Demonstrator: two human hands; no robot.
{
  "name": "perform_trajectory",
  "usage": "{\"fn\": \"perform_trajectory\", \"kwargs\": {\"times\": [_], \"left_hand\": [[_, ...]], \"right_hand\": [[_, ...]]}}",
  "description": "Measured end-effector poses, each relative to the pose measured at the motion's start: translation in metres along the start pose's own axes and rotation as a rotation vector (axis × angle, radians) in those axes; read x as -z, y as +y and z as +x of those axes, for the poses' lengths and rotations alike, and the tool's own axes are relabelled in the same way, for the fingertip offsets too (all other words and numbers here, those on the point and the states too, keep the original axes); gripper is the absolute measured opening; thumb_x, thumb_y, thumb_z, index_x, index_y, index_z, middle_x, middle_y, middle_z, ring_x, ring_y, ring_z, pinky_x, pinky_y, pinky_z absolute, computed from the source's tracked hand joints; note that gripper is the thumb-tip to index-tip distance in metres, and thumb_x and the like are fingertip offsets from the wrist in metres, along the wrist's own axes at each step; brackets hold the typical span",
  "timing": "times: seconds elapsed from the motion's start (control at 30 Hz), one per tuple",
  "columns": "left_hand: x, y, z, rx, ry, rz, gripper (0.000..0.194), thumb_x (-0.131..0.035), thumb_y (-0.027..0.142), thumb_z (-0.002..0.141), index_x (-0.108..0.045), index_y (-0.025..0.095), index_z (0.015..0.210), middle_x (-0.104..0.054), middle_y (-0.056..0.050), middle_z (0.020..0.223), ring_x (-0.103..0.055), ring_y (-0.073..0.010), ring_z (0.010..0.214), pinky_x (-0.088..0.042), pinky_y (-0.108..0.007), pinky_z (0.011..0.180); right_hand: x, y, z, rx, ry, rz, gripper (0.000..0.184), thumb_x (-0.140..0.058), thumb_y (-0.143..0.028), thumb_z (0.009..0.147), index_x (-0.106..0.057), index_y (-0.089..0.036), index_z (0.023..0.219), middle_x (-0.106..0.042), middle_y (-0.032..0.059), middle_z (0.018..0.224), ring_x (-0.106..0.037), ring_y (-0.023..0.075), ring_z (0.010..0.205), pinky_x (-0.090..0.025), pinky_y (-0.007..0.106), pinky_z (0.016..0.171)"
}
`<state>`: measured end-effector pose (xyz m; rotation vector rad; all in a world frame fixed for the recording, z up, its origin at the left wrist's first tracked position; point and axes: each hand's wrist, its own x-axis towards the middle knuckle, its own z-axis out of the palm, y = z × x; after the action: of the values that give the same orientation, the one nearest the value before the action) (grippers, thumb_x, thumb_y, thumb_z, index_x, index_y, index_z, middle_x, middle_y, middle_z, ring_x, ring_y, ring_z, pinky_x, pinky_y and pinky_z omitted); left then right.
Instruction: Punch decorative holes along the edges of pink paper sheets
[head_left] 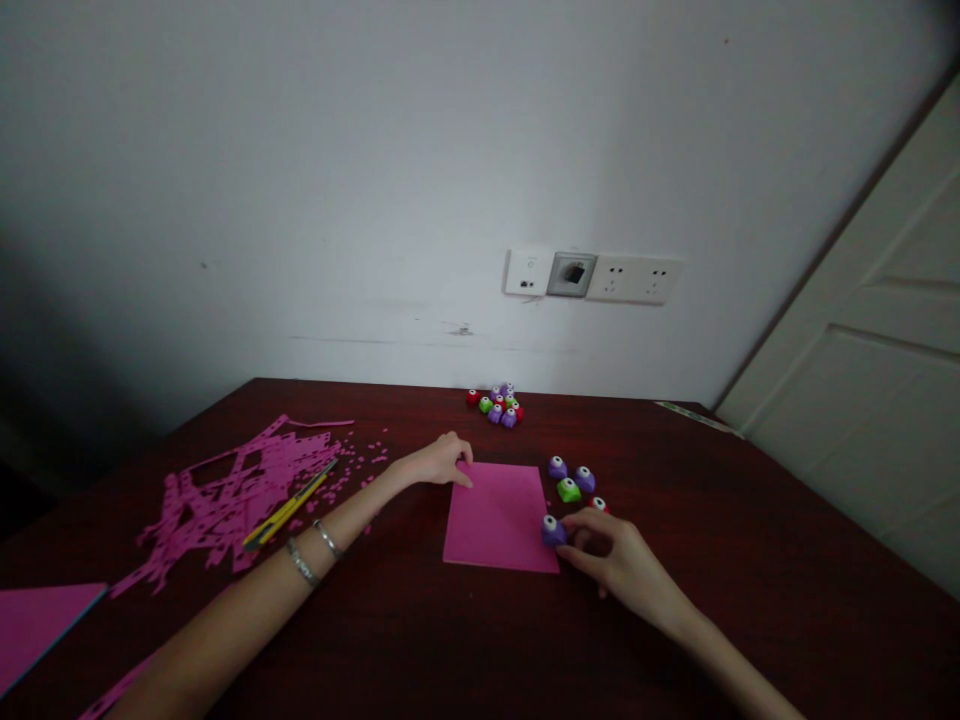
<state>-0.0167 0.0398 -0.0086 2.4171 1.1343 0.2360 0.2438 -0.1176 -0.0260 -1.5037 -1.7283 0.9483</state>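
A pink sheet with a blue edge lies on the worktop by its left edge, towards the near left corner. Beyond it spreads a heap of perforated pink scraps, with a yellow cutter lying along its right side and tiny pink bits scattered around. The left hand is partly curled, its thumb on the far left corner of a pink square mid-worktop; whether it pinches the corner I cannot tell. Near the far edge sits a cluster of small purple, red and green pieces with white, dark-dotted tops. A similar purple piece, at the square's right edge, is held between thumb and fingers of the right hand. Just beyond that hand stand two more purple pieces, a green piece and a red piece. A pale strip lies at the far right corner.
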Motion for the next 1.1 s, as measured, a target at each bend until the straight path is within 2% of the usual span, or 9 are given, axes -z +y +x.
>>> {"fn": "perform_trajectory", "kwargs": {"times": [0.2, 0.3, 0.4, 0.67, 0.83, 0.97, 1.1], "left_hand": [[-0.001, 0.001, 0.002, 0.035, 0.014, -0.021, 0.037, -0.074, 0.033, 0.055, -0.06, 0.015, 0.084, -0.054, -0.005, 0.088, -0.05, -0.0179, 0.08, -0.039, -0.026, 0.067], [-0.002, 0.0, 0.004, 0.062, 0.001, -0.161, 0.028, -0.07, 0.022, 0.057, -0.058, 0.014, 0.08, -0.058, -0.002, 0.077, -0.053, -0.014, 0.068, -0.039, -0.023, 0.059], [0.0, -0.002, 0.006, 0.108, -0.022, -0.3, 0.027, -0.064, 0.015, 0.058, -0.059, 0.012, 0.084, -0.06, 0.0, 0.066, -0.054, -0.0122, 0.059, -0.038, -0.021, 0.054], [0.01, -0.005, 0.004, -0.009, -0.031, -0.393, 0.014, -0.056, 0.019, 0.066, -0.067, 0.01, 0.07, -0.065, -0.003, 0.067, -0.054, -0.012, 0.062, -0.039, -0.023, 0.061], [0.009, -0.011, 0.006, 0.042, -0.045, -0.499, 0.016, -0.053, 0.023, 0.069, -0.064, 0.012, 0.073, -0.059, 0.0, 0.06, -0.049, -0.0096, 0.055, -0.036, -0.022, 0.053], [0.009, -0.013, 0.005, 0.027, -0.085, -0.569, 0.016, -0.055, 0.025, 0.069, -0.063, 0.012, 0.075, -0.056, 0.001, 0.058, -0.048, -0.0091, 0.053, -0.035, -0.022, 0.051], [0.011, -0.011, 0.003, -0.003, -0.129, -0.626, 0.017, -0.057, 0.027, 0.07, -0.064, 0.013, 0.076, -0.055, 0.001, 0.06, -0.047, -0.0083, 0.053, -0.035, -0.022, 0.051]], "right_hand": [[-0.001, -0.002, -0.001, -0.017, 0.0, -0.009, 0.032, -0.06, -0.042, 0.073, -0.061, -0.018, 0.094, -0.054, -0.0014, 0.069, -0.052, 0.0105, 0.049, -0.046, 0.02, 0.031], [-0.002, -0.001, 0.0, -0.029, 0.018, 0.0, 0.032, -0.06, -0.042, 0.073, -0.061, -0.018, 0.094, -0.053, -0.0015, 0.068, -0.052, 0.0106, 0.048, -0.045, 0.02, 0.03], [-0.003, 0.002, 0.001, -0.041, 0.04, 0.007, 0.033, -0.061, -0.042, 0.072, -0.062, -0.018, 0.094, -0.054, -0.0012, 0.068, -0.051, 0.0102, 0.047, -0.046, 0.02, 0.03], [-0.006, 0.015, 0.006, -0.081, 0.103, 0.044, 0.034, -0.061, -0.04, 0.071, -0.06, -0.016, 0.094, -0.053, -0.0029, 0.063, -0.049, 0.0088, 0.044, -0.045, 0.019, 0.03], [-0.008, 0.014, 0.007, -0.109, 0.105, 0.154, 0.031, -0.064, -0.039, 0.068, -0.059, -0.016, 0.088, -0.056, -0.0037, 0.061, -0.048, 0.0076, 0.041, -0.047, 0.02, 0.033], [-0.008, 0.01, 0.007, -0.137, 0.11, 0.232, 0.032, -0.066, -0.039, 0.066, -0.06, -0.015, 0.086, -0.057, -0.0026, 0.061, -0.052, 0.0095, 0.047, -0.05, 0.021, 0.037], [-0.009, 0.008, 0.007, -0.146, 0.132, 0.255, 0.035, -0.067, -0.041, 0.064, -0.061, -0.014, 0.086, -0.059, -0.0011, 0.063, -0.052, 0.0101, 0.048, -0.048, 0.021, 0.035]]}}
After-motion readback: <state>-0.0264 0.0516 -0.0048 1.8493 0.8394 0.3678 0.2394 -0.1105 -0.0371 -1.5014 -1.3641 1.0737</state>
